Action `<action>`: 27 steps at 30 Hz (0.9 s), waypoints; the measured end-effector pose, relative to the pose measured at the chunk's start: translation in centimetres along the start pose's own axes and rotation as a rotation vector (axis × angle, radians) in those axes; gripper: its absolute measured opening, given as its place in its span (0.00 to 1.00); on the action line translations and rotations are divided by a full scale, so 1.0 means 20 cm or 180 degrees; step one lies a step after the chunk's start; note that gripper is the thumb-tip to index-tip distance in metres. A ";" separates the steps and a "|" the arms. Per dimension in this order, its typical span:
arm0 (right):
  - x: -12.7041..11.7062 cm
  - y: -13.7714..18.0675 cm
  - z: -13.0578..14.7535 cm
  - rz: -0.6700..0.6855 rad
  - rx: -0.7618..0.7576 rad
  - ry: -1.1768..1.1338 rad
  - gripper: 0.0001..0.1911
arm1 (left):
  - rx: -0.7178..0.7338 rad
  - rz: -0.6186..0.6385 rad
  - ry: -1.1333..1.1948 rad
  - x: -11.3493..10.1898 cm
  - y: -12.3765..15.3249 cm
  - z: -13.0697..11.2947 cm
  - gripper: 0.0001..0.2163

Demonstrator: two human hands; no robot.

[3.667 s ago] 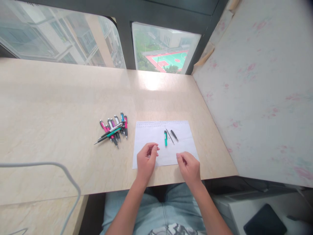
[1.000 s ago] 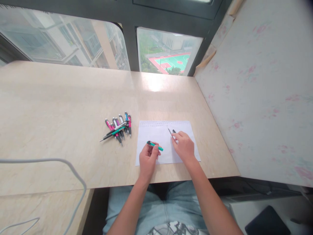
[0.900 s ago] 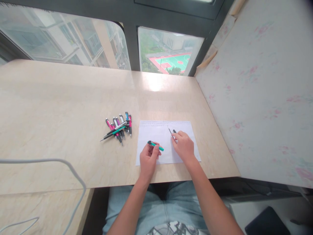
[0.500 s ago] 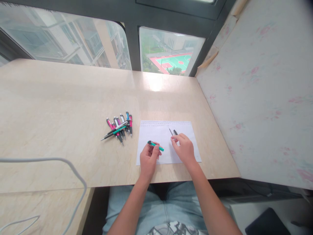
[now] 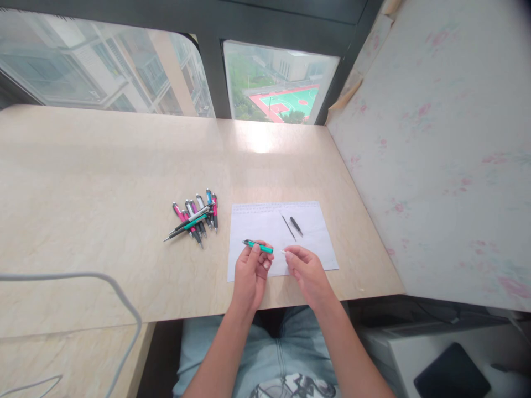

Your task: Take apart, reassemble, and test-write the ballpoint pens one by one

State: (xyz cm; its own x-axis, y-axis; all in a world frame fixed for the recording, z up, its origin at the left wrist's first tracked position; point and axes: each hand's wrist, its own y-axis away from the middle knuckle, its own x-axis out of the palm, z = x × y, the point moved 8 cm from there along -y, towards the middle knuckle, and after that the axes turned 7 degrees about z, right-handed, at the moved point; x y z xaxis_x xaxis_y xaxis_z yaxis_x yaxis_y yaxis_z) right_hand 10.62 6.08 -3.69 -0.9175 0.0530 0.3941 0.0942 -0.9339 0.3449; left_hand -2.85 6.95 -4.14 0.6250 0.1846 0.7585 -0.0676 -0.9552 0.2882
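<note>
My left hand [image 5: 250, 272] is closed round a teal pen barrel [image 5: 258, 246], held level above the near edge of a white sheet of paper [image 5: 265, 221]. My right hand [image 5: 303, 270] is pinched shut just to the right of the barrel's open end, gripping a tiny pale part [image 5: 284, 252] between thumb and forefinger. On the sheet beyond my right hand lie a thin black refill [image 5: 287, 227] and a short dark pen tip piece [image 5: 296, 226], side by side.
A heap of several pens [image 5: 194, 216] in pink, purple, blue, white and teal lies left of the sheet on the beige marble table [image 5: 103, 177]. A grey cable [image 5: 103, 282] loops over the near left corner. A wall [image 5: 435, 138] closes the right side; windows run behind.
My right hand has drawn back from the refill and tip piece toward me, now pinching a small part beside the barrel's end. The left hand has kept the teal barrel nearly still.
</note>
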 end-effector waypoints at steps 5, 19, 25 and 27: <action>0.00 0.00 -0.01 0.0062 0.0058 -0.0141 0.11 | -0.0181 -0.0050 0.0266 0.00 0.01 0.04 0.09; -0.01 0.03 0.08 0.0136 -0.0022 0.0407 0.08 | -0.0416 0.0048 0.0515 0.04 0.02 0.16 0.07; 0.00 0.06 0.15 -0.0098 -0.0234 0.1128 0.07 | -0.0441 0.0023 0.0530 0.04 0.02 0.17 0.07; 0.00 0.06 0.17 -0.0159 -0.0281 0.1354 0.08 | -0.0447 0.0028 0.0514 0.04 0.02 0.17 0.07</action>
State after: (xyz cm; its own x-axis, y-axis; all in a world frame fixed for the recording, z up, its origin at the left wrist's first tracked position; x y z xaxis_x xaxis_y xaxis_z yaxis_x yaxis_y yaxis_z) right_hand 12.09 6.17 -0.31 -0.9993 -0.0343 -0.0134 0.0293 -0.9615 0.2732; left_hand 0.15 5.88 -5.38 0.4919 0.2218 0.8419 -0.1874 -0.9174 0.3511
